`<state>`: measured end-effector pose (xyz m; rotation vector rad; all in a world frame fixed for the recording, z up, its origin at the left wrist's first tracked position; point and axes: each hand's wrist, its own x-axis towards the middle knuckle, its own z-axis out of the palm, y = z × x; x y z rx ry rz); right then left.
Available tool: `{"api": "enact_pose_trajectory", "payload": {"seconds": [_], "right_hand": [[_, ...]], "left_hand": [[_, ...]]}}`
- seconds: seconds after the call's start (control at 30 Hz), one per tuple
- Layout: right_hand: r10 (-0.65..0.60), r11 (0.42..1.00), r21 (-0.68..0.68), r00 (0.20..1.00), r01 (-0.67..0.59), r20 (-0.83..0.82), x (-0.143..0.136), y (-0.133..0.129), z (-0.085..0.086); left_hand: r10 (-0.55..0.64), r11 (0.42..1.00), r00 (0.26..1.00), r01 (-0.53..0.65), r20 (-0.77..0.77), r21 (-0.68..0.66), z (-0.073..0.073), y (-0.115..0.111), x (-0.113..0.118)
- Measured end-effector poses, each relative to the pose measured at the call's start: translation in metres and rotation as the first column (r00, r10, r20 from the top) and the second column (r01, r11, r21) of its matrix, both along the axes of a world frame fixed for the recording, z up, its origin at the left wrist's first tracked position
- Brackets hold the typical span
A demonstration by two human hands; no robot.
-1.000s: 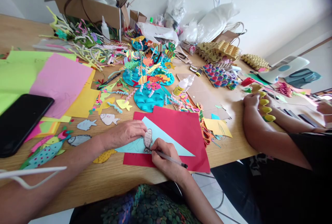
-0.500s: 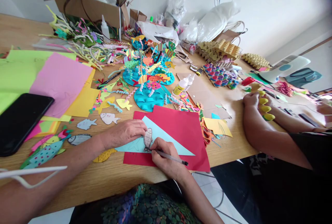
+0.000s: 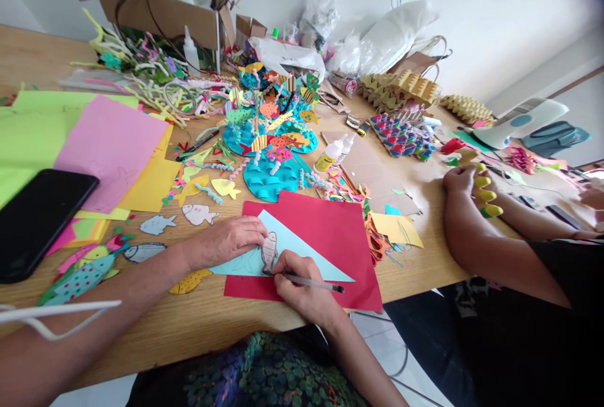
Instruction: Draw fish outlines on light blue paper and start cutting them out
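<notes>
Head view: right hand (image 3: 302, 297) grips slim pen (image 3: 316, 283); unclenched left hand (image 3: 236, 237) touches paper (image 3: 287, 241) (triangular).

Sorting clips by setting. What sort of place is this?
Probably a craft room or workshop, though it could be a home: the wooden table bears cut-out fish, squeeze bottles and bright coloured sheets.

Wearing a dark garment (image 3: 264, 369), patterned with small, rounded, overlapping scale-like shapes. Showing mostly green, turning blue-violet toward the upper left, carrying thin reddish streaks at the right and fading to plain black at the sides. Baring 2 forearms (image 3: 127, 289).
</notes>
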<state>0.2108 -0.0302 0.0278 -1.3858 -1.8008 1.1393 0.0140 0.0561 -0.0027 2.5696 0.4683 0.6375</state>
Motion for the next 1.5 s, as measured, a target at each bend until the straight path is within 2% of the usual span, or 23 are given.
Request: {"api": "enact_pose_trajectory", "payload": {"seconds": [0.17,0.33,0.43,0.53,0.63,0.83,1.07,1.17,1.3,1.5], "right_hand": [[-0.137,0.986,-0.123,0.967,0.112,-0.216,0.008,-0.003,-0.005],[-0.279,0.958,0.015,0.941,0.287,-0.19,0.014,-0.004,-0.012],[-0.268,0.953,0.124,0.96,0.277,-0.082,0.016,-0.003,-0.019],[-0.256,0.946,0.212,0.967,0.247,0.017,0.017,-0.003,-0.023],[-0.258,0.941,0.239,0.965,0.241,0.043,0.016,-0.003,-0.023],[-0.246,0.943,0.24,0.968,0.229,0.043,0.015,-0.003,-0.021],[-0.261,0.948,0.188,0.965,0.258,-0.009,0.017,-0.004,-0.024],[-0.267,0.95,0.151,0.961,0.275,-0.069,0.019,-0.005,-0.023],[-0.252,0.96,0.086,0.956,0.266,-0.151,0.019,-0.007,-0.016],[-0.154,0.987,0.027,0.985,0.157,-0.078,0.008,-0.015,-0.009]], "left_hand": [[-0.002,1.0,0.999,0.002,-0.035,0.001,0.003,0.0,0.0],[0.003,1.0,0.991,-0.003,-0.137,-0.005,0.014,-0.001,0.003],[0.016,1.0,0.976,-0.01,-0.216,0.029,0.022,-0.001,0.009],[0.028,0.997,0.924,0.002,-0.38,0.079,0.032,0.001,0.017],[0.032,0.996,0.861,0.016,-0.508,0.09,0.042,0.004,0.026],[-0.016,0.996,0.816,0.062,-0.577,0.06,0.052,0.01,0.034],[-0.052,0.998,0.802,0.068,-0.594,0.005,0.062,0.015,0.03],[-0.029,1.0,0.849,0.023,-0.527,-0.018,0.064,0.02,0.016],[0.0,0.998,0.914,-0.023,-0.406,-0.051,0.062,0.024,-0.007],[0.038,0.998,0.937,-0.051,-0.349,-0.029,0.048,0.015,-0.029]]}}
